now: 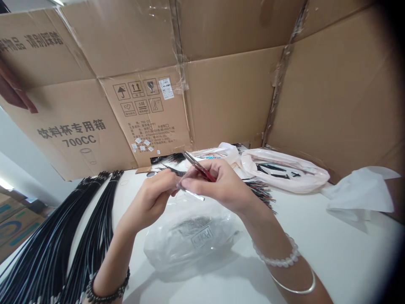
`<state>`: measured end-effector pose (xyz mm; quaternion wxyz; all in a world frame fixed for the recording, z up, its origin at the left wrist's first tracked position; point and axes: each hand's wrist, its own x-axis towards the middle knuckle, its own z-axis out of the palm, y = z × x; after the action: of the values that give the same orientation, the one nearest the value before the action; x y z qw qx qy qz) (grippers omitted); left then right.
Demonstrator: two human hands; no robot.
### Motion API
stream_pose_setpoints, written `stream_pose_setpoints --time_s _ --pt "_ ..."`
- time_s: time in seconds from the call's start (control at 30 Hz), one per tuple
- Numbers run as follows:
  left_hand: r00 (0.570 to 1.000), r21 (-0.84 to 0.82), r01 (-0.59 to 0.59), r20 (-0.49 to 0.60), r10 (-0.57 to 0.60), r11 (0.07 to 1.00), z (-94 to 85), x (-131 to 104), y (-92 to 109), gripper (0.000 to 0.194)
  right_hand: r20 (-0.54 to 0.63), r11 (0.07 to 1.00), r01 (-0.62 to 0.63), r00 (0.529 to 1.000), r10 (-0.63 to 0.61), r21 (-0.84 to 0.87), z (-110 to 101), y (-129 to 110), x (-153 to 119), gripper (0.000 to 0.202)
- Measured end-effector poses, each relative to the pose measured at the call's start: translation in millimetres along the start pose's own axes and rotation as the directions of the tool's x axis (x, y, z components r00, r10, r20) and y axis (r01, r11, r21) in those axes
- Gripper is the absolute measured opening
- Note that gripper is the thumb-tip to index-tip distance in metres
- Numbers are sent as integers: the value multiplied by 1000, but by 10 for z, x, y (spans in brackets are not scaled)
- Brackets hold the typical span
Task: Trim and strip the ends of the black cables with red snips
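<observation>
My right hand (223, 185) is closed around a slim tool with a red handle (205, 172) and a narrow metal end (191, 158) pointing up and left. Its thumb and forefinger meet the fingertips of my left hand (153, 200), which is closed in a pinch. A short, shiny silvery strip (194, 194) sticks out below the joined fingertips; which hand grips it is hidden. Whatever else lies between the fingertips is too small to make out. Under both hands lies a clear plastic bag (190, 253) with printed lettering and greyish contents.
Long bundles of black cables (47, 240) lie at the left of the white table (316, 236). Wires with coloured ends (261, 194) lie behind my right wrist. An open pinkish bag (313, 175) holds black pieces. White tissue (363, 190) lies at right. Cardboard (230, 97) walls the back.
</observation>
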<state>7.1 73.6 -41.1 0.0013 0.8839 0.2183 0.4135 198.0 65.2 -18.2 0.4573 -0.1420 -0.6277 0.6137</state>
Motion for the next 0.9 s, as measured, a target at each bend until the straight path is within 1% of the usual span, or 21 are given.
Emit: stream_pose_setpoints --time_s 0.1,0.17,0.23,0.3,0.4,0.47,0.5,0.57,0.6,0.63,0.67,0.7,0.73,0.77,0.8,0.83,0.87,0.9 --pt "994 23 -7 -109 9 1000 21 17 11 24 -104 982 36 994 -16 187 92 84 24 23" --pt "981 31 -22 -192 27 999 32 12 2 27 -144 943 49 990 -1 330 159 145 33 27" --pt "964 36 -32 -264 40 999 39 -3 -13 29 -133 887 27 990 39 461 209 193 30 26" --pt "947 33 -36 -318 45 999 46 -23 -30 30 -94 837 -13 993 77 548 237 218 19 24" --pt "938 15 -38 -345 41 999 60 -45 -50 29 -73 816 -33 993 92 577 254 214 6 22" --pt "937 7 -37 -349 38 999 69 -48 -57 29 -103 841 -11 992 79 542 261 196 6 19" --pt "935 7 -38 -352 38 999 73 -46 -58 30 -136 862 19 989 59 507 263 186 5 18" --pt "927 13 -41 -373 43 999 78 -39 -57 30 -259 915 135 965 -35 380 264 175 -10 15" --pt "920 21 -41 -390 46 999 79 -36 -57 30 -342 940 221 931 -124 260 261 175 -28 14" --pt "910 30 -37 -411 46 999 78 -34 -56 30 -421 944 319 870 -256 85 255 178 -52 12" --pt "900 39 -28 -435 43 999 76 -33 -58 29 -462 902 407 778 -425 -144 246 185 -81 10" --pt "889 50 -15 -456 36 999 73 -33 -61 27 -424 789 464 670 -610 -402 237 197 -110 12" --pt "882 60 3 -470 25 998 70 -35 -65 26 -292 599 484 568 -769 -638 228 213 -136 18" --pt "878 71 21 -479 16 997 69 -37 -71 25 -100 359 476 487 -868 -803 220 233 -153 25" --pt "875 83 36 -483 8 996 69 -38 -76 22 97 123 456 430 -897 -881 214 258 -160 31" --pt "875 97 47 -485 6 994 71 -38 -79 20 251 -59 433 401 -881 -900 211 287 -157 35" --pt "875 112 52 -484 9 992 76 -36 -79 18 337 -167 402 402 -851 -900 209 319 -143 35" --pt "875 128 54 -483 14 990 83 -31 -73 17 365 -215 364 417 -832 -906 209 353 -124 33"
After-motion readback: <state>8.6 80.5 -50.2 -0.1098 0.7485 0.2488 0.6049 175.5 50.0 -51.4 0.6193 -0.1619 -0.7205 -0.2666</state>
